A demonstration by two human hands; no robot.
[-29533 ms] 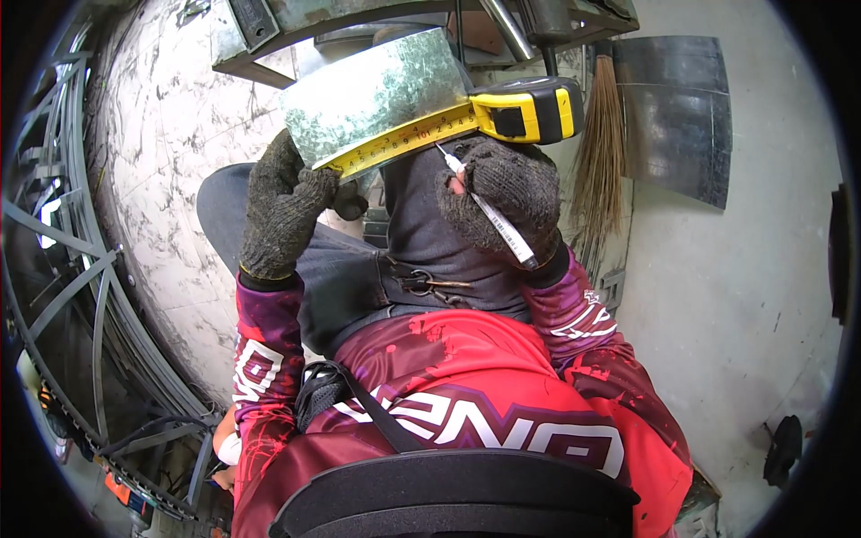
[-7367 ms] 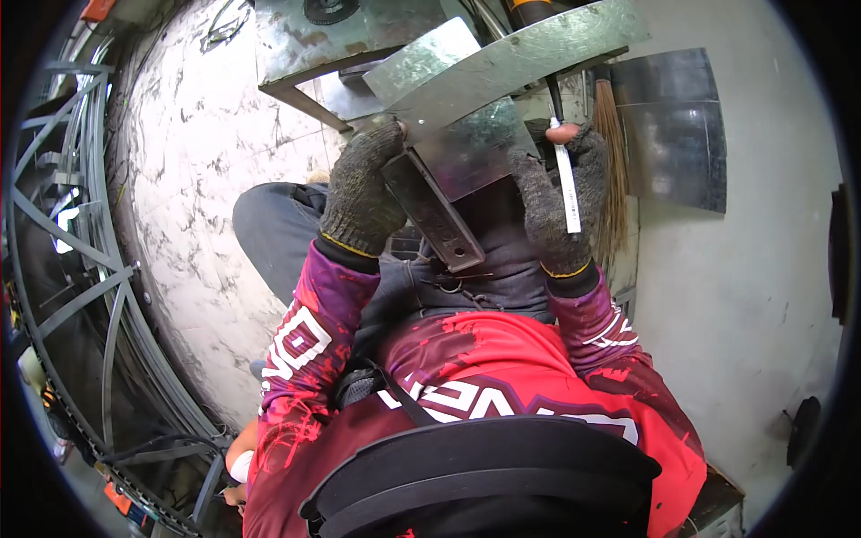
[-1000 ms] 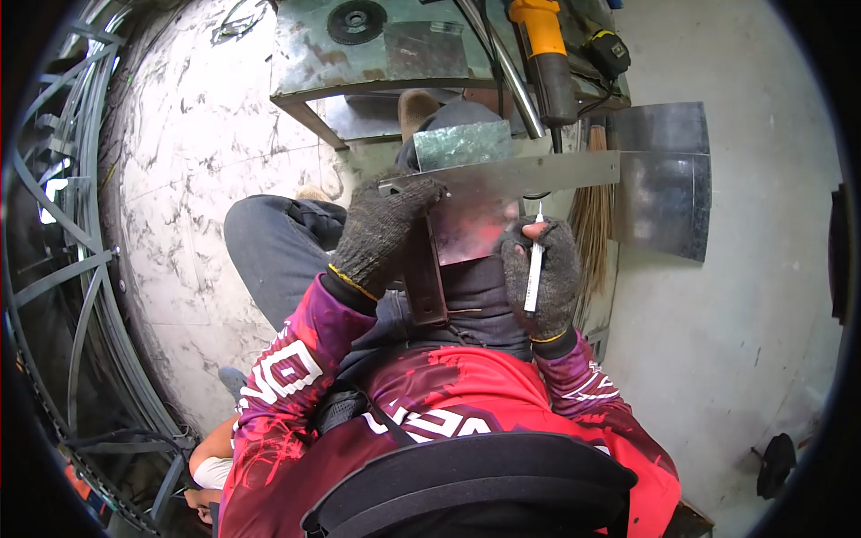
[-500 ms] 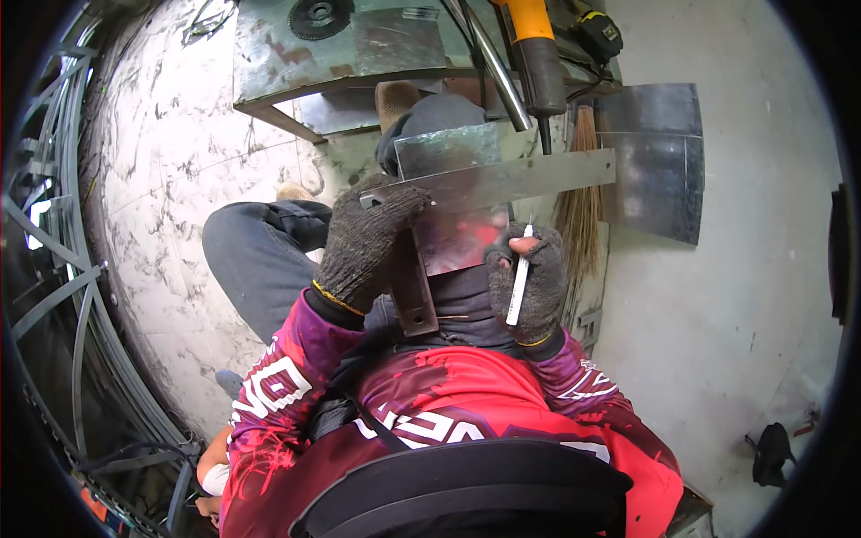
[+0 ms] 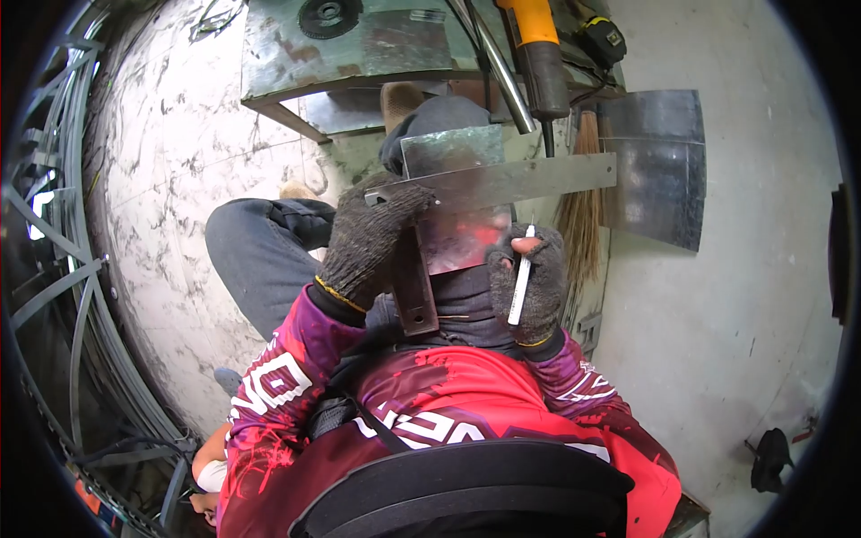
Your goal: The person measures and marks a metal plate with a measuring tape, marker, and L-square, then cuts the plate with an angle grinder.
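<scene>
My left hand (image 5: 372, 238), in a grey knit glove, is closed around the corner of a steel try square (image 5: 529, 177). Its long blade reaches right across a small shiny metal sheet (image 5: 462, 247) over my lap, while the thicker stock points down toward my body. The sheet shows above and below the blade. In my right hand (image 5: 545, 282), gloved with bare fingertips showing, is a slim white marking pen (image 5: 519, 282), its thin tip pointing up. That tip is apart from the sheet, just right of it and below the blade.
Ahead stands a metal-topped table (image 5: 278, 67) with a dark toothed disc (image 5: 329, 16), an orange power tool (image 5: 536, 54) and a tape measure (image 5: 599, 38). A broom (image 5: 585, 170) and larger metal sheet (image 5: 659, 170) lie right. Metal strips (image 5: 85, 332) line the left; another person's arm (image 5: 211, 466) shows behind.
The view has shifted slightly, so the table and tools sit a little lower and to the right. My hands, the try square and the pen keep nearly the same pose.
</scene>
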